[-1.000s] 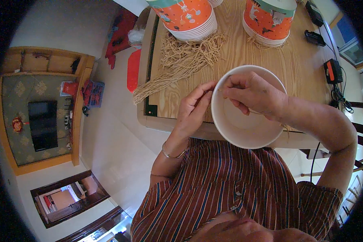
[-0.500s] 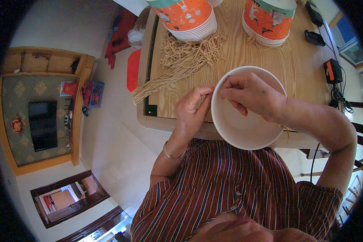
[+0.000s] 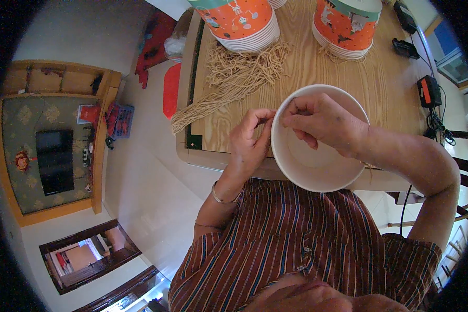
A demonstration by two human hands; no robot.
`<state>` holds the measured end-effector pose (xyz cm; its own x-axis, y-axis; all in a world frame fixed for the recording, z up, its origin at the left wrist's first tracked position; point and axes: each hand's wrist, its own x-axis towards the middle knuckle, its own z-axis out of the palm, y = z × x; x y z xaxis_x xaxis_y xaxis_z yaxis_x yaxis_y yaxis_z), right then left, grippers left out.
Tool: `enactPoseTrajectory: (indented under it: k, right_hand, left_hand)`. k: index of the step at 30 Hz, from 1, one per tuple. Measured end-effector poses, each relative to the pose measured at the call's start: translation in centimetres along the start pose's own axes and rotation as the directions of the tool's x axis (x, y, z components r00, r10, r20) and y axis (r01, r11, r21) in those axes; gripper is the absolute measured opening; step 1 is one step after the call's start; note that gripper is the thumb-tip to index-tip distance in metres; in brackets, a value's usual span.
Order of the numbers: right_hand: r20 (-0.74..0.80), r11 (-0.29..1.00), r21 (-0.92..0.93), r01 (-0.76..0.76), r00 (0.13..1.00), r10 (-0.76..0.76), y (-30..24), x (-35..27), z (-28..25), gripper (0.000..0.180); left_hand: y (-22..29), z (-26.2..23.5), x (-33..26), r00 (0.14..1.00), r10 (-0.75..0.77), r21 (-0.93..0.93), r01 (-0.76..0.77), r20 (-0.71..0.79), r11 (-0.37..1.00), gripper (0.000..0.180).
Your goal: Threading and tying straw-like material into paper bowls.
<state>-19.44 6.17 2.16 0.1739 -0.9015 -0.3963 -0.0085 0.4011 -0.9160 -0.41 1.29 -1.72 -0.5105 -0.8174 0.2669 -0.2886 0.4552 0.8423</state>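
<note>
Leftmost, well off from your white tub (image 3: 317, 179), a bundle of tan cords (image 3: 229, 86) lies across the table, its looped end farther beyond the tub; a stack of orange-printed tubs (image 3: 239, 23) stands against that end. Next, your left hand (image 3: 247, 138) at the tub's left outer wall, thumb and forefinger drawn to it; cannot tell whether they are closed on anything. White tub itself: at the table's near edge, mouth turned up to you. Your right hand (image 3: 327, 122) reaches inside it, fingers curled, tips at the left inner wall opposite the other hand; anything pinched there is hidden. Second printed stack (image 3: 346, 31) beyond the tub; a cord end (image 3: 370, 169) hangs just outside its right side. Step in hand, my reading: fixing a cord through the left wall. Next move probably calls for a firm wall outside and a careful pull inside.
</note>
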Motion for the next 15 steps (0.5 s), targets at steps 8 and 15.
enactPoseTrajectory:
  k: [8,15]
  right_hand:
    - [0.008,1.000,0.001,-0.008,1.000,0.008,-0.09,-0.03,-0.01,0.019]
    - [-0.002,1.000,-0.006,-0.017,1.000,0.017,-0.20,-0.07,0.04,0.018]
  left_hand:
    - [0.60,-0.47,-0.01,0.999,-0.005,-0.012,0.006,0.046,1.000,0.014]
    - [0.25,-0.30,0.23,0.999,0.028,0.063,-0.030,0.034,0.998,0.013]
